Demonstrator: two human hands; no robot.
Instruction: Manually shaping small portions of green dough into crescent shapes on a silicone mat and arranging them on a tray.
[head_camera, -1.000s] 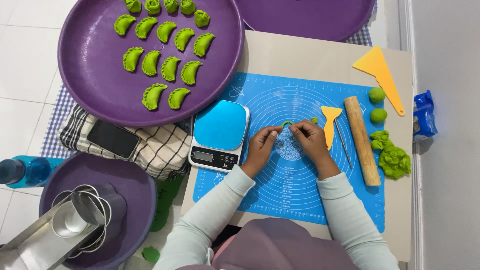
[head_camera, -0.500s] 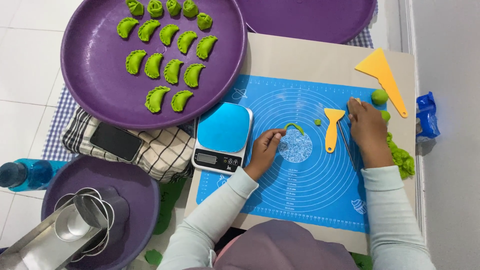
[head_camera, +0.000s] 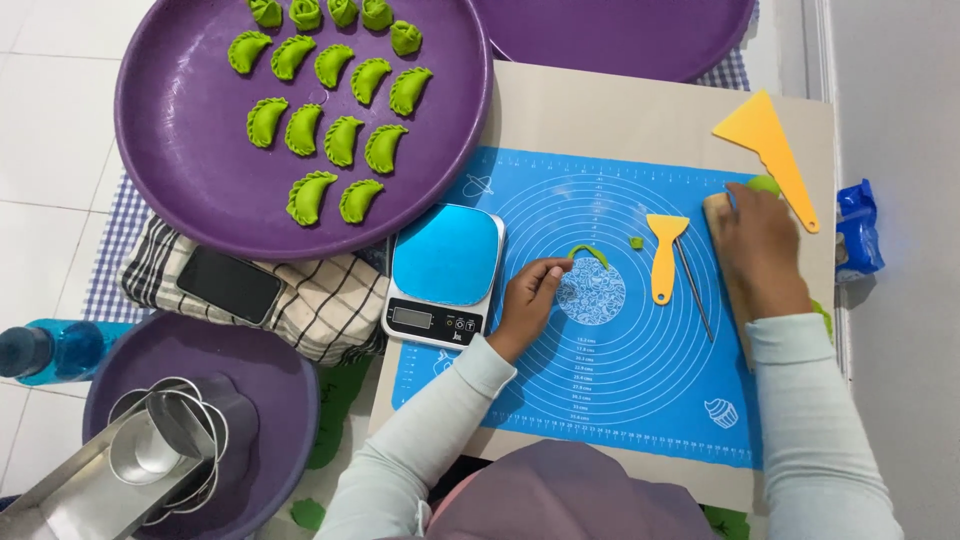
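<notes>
My left hand (head_camera: 528, 295) rests on the blue silicone mat (head_camera: 620, 400), its fingertips pinching the left end of a thin curved strip of green dough (head_camera: 592, 252). A tiny green dough crumb (head_camera: 635, 242) lies just right of the strip. At the mat's right edge my right hand (head_camera: 760, 255) lies over a wooden rolling pin (head_camera: 716, 208) and grips it. Most of the pin is hidden under the hand. A green dough ball (head_camera: 766, 184) sits just beyond those fingers.
A yellow spatula (head_camera: 662, 255) and a thin metal tool (head_camera: 694, 290) lie between my hands. A yellow scraper (head_camera: 768, 145), a digital scale (head_camera: 445, 262), a purple tray (head_camera: 190, 180) of several green dumplings, a phone (head_camera: 228, 285) on checked cloth, metal ring cutters (head_camera: 165, 440) and a blue bottle (head_camera: 50, 350) surround the mat.
My right hand left the dough strip at the mat's centre, moved right past the spatula and settled on the rolling pin. The left hand stayed at the strip.
</notes>
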